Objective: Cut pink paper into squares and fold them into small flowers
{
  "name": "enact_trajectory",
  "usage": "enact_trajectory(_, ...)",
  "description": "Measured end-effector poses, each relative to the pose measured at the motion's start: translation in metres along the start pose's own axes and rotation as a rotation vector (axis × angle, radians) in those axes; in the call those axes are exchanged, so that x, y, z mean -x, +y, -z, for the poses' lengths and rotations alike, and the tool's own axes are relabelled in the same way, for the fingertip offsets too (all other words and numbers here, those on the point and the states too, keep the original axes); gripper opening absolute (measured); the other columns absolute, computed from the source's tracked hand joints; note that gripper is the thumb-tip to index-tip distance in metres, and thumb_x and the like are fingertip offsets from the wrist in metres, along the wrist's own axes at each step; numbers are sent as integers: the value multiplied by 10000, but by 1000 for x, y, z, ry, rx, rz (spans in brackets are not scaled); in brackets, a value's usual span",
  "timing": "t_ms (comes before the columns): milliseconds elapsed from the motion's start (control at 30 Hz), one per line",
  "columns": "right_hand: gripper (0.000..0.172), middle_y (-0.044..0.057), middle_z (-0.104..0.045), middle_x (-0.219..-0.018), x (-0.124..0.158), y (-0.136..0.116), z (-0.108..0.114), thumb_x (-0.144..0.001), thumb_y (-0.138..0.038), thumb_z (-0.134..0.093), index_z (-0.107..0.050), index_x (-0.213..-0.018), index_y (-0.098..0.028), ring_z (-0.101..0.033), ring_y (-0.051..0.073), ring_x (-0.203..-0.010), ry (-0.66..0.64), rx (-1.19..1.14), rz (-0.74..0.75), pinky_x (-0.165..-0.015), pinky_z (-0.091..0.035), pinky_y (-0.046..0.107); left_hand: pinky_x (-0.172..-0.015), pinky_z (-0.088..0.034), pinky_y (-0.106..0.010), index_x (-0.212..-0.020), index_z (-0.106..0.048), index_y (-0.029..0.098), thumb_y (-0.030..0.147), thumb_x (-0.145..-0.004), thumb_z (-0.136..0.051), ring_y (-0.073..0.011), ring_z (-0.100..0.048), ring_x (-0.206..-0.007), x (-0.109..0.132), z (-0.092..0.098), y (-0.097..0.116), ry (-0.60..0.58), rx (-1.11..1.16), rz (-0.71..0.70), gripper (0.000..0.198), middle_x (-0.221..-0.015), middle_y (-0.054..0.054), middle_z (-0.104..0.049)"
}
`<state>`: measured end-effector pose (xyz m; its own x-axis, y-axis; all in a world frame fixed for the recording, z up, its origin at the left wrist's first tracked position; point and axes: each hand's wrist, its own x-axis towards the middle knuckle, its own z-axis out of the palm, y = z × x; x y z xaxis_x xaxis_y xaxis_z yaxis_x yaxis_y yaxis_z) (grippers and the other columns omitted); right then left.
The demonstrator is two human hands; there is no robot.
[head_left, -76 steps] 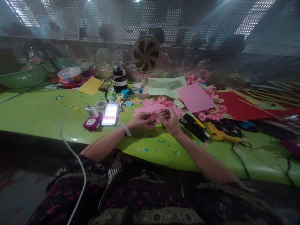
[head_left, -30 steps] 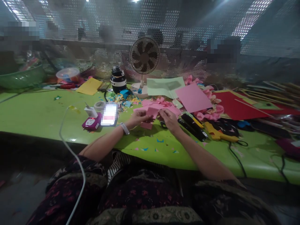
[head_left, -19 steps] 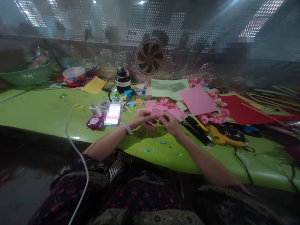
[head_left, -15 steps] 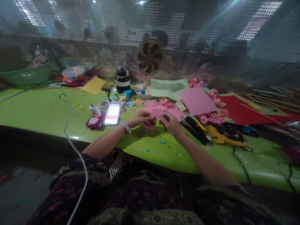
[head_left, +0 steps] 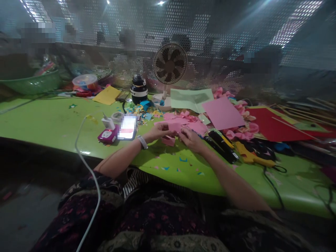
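Both hands meet over the glossy green table [head_left: 47,122], just above its near edge. The left hand [head_left: 159,131], with a white band [head_left: 143,142] on its wrist, pinches one side of a small square piece of pink paper [head_left: 175,126] between thumb and fingertips. The right hand [head_left: 190,138] grips the opposite side with curled fingers. The paper is held slightly off the table between the two hands; it seems to be folded, though the view is too blurred to be sure. A second small pink scrap [head_left: 168,141] lies on the table directly under the hands.

Just left of the left hand, a phone with a lit screen [head_left: 127,127] leans beside a magenta box [head_left: 107,135] and a white charger plug [head_left: 107,123], whose white cable [head_left: 88,168] runs down off the table. To the right lie two black marker pens [head_left: 220,148] and a yellow glue gun [head_left: 246,156]. Behind the hands are a large pink sheet of paper [head_left: 223,113], a pale green sheet [head_left: 191,98] and a small round desk fan [head_left: 169,64].
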<state>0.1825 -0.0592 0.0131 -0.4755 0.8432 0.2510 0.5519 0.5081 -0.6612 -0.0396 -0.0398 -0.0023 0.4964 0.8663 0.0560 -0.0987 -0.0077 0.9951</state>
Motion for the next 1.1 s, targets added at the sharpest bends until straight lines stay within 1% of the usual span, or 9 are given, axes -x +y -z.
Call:
enact_trajectory(100,244,15,-629,-716,1,-1,11,-946,-413,-549,-587,-801,-220,-547,170,-656,-237,57,32,-633,-387,291,-650,-543,-214,-982,-734,122,335,-722,-927,-110,-702,-701,-1,6,3,0,-52,-43,388,-830,-58,-770)
enact_trajectory(167,242,9,-655,-701,2,-2,17,-930,-419,-569,-651,-843,-209,-556,162,-621,-301,29,15,-603,-376,282,-649,-536,-210,-901,-754,116,339,-719,-923,-102,-684,-685,-1,8,4,-36,-98,-51,333,-809,-58,-766)
enact_trajectory(400,343,11,-649,-686,0,-2,24,-861,-539,-622,-656,-834,-198,-569,164,-588,-127,-120,-63,-580,-435,292,-610,-554,-226,-756,-711,128,382,-672,-944,-95,-660,-626,-2,8,3,-97,-86,34,355,-741,-28,-729)
enact_trajectory(467,318,32,-675,-731,0,-1,29,-885,-507,-584,-655,-845,-200,-598,181,-635,-84,-41,-80,-622,-455,306,-623,-560,-225,-766,-702,125,393,-672,-946,-95,-667,-640,-2,8,3,-44,-48,22,375,-743,-26,-721)
enact_trajectory(567,207,85,-730,-878,1,0,42,-895,-381,-574,-655,-845,-197,-636,206,-757,-19,304,-176,-685,-444,314,-686,-583,-242,-799,-658,127,394,-689,-944,-109,-704,-708,-4,11,5,159,72,-18,406,-791,-25,-722)
enact_trajectory(667,156,122,-742,-974,4,-2,49,-859,-344,-640,-665,-849,-190,-653,237,-817,-151,692,-337,-641,-389,313,-733,-591,-246,-787,-572,151,358,-727,-932,-120,-730,-759,-5,14,8,346,206,-20,420,-770,7,-693)
enact_trajectory(733,165,136,-742,-996,7,-4,48,-855,-343,-655,-681,-896,-185,-668,256,-835,-242,819,-396,-613,-360,314,-760,-596,-255,-789,-549,160,320,-756,-917,-125,-738,-777,-6,14,9,396,264,-5,403,-748,24,-670)
enact_trajectory(933,189,130,-748,-968,8,-5,37,-852,-368,-668,-682,-921,-193,-679,271,-831,-284,799,-357,-601,-350,313,-794,-606,-285,-778,-577,159,250,-799,-877,-126,-736,-772,-6,11,7,421,324,61,314,-779,10,-696)
enact_trajectory(1100,195,118,-745,-918,6,-1,36,-822,-356,-676,-684,-937,-199,-678,280,-814,-276,757,-369,-606,-353,317,-846,-608,-308,-800,-594,163,232,-752,-907,-106,-715,-756,-5,12,5,400,379,61,325,-831,1,-729)
